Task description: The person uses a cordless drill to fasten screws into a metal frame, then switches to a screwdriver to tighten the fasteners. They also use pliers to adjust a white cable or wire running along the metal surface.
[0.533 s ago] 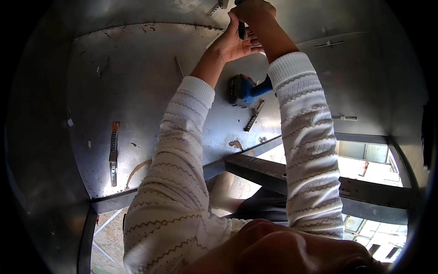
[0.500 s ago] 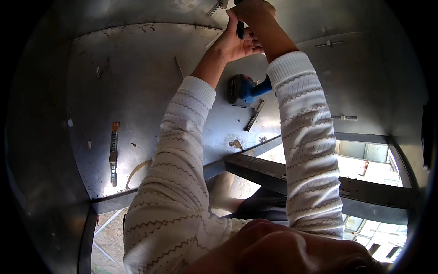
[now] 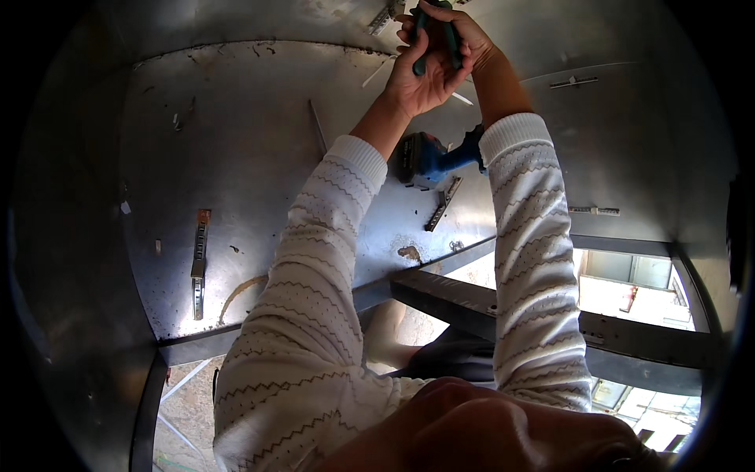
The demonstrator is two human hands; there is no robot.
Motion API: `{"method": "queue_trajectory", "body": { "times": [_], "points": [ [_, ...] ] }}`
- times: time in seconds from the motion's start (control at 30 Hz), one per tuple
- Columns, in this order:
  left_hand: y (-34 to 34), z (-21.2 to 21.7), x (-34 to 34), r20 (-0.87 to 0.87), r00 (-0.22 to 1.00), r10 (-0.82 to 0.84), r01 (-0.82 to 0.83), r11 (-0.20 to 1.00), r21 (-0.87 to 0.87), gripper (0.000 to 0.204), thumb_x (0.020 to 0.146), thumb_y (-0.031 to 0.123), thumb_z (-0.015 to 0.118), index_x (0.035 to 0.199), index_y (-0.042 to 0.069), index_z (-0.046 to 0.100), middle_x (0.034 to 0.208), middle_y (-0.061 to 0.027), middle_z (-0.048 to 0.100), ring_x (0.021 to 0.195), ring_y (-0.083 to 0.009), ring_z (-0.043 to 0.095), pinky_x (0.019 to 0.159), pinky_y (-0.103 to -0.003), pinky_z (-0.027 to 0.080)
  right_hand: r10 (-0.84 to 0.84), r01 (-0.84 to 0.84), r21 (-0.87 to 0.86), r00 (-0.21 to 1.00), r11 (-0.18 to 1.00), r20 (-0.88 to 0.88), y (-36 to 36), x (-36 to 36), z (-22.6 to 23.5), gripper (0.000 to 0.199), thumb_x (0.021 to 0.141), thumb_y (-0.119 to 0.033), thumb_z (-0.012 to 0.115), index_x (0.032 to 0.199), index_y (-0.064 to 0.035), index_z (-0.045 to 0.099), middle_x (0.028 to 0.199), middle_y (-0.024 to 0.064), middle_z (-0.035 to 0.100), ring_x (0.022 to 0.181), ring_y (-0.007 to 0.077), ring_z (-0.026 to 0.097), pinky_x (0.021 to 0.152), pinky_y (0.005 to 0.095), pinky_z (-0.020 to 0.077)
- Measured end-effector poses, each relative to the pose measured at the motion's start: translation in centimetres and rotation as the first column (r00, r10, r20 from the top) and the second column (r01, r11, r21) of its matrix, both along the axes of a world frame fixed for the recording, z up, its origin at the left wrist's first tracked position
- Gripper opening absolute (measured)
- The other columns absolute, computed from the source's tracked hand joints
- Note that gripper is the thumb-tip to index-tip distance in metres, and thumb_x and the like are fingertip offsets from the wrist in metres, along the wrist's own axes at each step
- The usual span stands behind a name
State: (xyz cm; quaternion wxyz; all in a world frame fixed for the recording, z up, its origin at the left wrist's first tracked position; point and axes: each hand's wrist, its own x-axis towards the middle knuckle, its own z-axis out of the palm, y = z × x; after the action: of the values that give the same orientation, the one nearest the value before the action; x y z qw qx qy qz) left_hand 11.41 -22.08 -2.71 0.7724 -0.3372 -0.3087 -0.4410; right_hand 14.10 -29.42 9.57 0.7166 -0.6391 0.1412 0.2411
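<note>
A pair of dark green-handled pliers [image 3: 454,49] is between my two hands at the top of the view, its handles spread apart. My left hand [image 3: 427,88] is palm-up beneath it, with the thumb along one handle and the fingers curled at the other. My right hand [image 3: 472,38] comes over from the right and grips the pliers near its upper part. The jaws are hidden or out of view. Below my hands, a blue cordless drill [image 3: 431,161] lies on the metal sheet [image 3: 236,149], partly behind my right sleeve.
Slotted metal strips stand or lie at the left [image 3: 198,263], near the drill [image 3: 443,204] and on the right wall [image 3: 595,211]. A thin rod [image 3: 318,126] lies left of the drill. A dark steel beam [image 3: 448,295] crosses below, beside bright openings.
Both hands have shifted slightly right. The right hand has rolled back from over the left one, bringing both pliers handles into view. My left fingers have curled in.
</note>
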Motion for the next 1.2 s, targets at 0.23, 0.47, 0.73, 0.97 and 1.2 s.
{"method": "queue_trajectory", "body": {
  "times": [0.23, 0.47, 0.73, 0.97, 1.2],
  "points": [
    [0.2, -1.8, -1.0, 0.479, 0.873, 0.096, -0.395, 0.716, 0.576, 0.118, 0.068, 0.091, 0.055, 0.146, 0.003, 0.048, 0.143, -0.0125, 0.059, 0.135, -0.0261, 0.056, 0.115, -0.047, 0.046, -0.062, 0.01, -0.729, 0.997, 0.685, -0.045, -4.2, 3.3, -1.1, 0.033, 0.094, -0.026, 0.066, 0.115, -0.0006, 0.063, 0.094, 0.0121, 0.069, 0.088, 0.0283, 0.07, 0.083, 0.0401, 0.0582],
    [1.7, -0.4, -1.6, 0.462, 0.853, 0.242, -0.48, 0.712, 0.513, 0.067, 0.092, 0.043, 0.077, 0.142, 0.007, 0.05, 0.141, -0.0114, 0.058, 0.134, -0.0261, 0.055, 0.116, -0.052, 0.043, 0.06, -0.048, -0.855, 0.994, -0.516, -0.092, 6.5, -0.3, 1.2, 0.048, 0.094, -0.031, 0.055, 0.136, -0.0112, 0.065, 0.142, 0.0136, 0.06, 0.126, 0.0269, 0.064, 0.099, 0.0384, 0.055],
    [0.5, 1.6, -0.8, 0.209, 0.967, 0.146, -0.242, 0.782, 0.575, 0.039, 0.098, 0.019, 0.062, 0.132, 0.0, 0.056, 0.129, -0.0114, 0.065, 0.112, -0.0209, 0.066, 0.105, -0.042, 0.054, 0.137, -0.063, -0.934, 0.983, -0.353, -0.119, 5.9, -1.5, 3.6, 0.066, 0.096, -0.061, 0.057, 0.132, -0.0061, 0.067, 0.13, 0.0195, 0.065, 0.118, 0.026, 0.067, 0.092, 0.0422, 0.0574],
    [1.4, 1.0, -0.4, 0.036, 0.998, -0.049, 0.046, 0.997, 0.066, 0.041, 0.094, 0.012, 0.053, 0.133, 0.001, 0.058, 0.121, -0.0084, 0.068, 0.087, -0.0121, 0.071, 0.109, -0.042, 0.049, 0.031, -0.074, -0.181, 0.972, 0.981, -0.232, -4.8, 1.5, 0.9, 0.057, 0.091, -0.062, 0.069, 0.098, -0.0059, 0.066, 0.088, 0.0131, 0.068, 0.083, 0.0292, 0.07, 0.07, 0.0429, 0.0599],
    [1.7, -1.4, 0.1, 0.131, 0.983, -0.126, 0.098, 0.975, 0.199, 0.04, 0.098, 0.022, 0.052, 0.132, 0.004, 0.061, 0.119, -0.0065, 0.073, 0.087, -0.0159, 0.072, 0.106, -0.045, 0.051, -0.176, 0.142, -0.292, 0.98, 0.946, -0.093, 0.5, 1.2, -0.6, 0.043, 0.089, -0.041, 0.073, 0.115, -0.0072, 0.068, 0.107, 0.0116, 0.071, 0.106, 0.0313, 0.072, 0.085, 0.0455, 0.0604]
  ]
}}
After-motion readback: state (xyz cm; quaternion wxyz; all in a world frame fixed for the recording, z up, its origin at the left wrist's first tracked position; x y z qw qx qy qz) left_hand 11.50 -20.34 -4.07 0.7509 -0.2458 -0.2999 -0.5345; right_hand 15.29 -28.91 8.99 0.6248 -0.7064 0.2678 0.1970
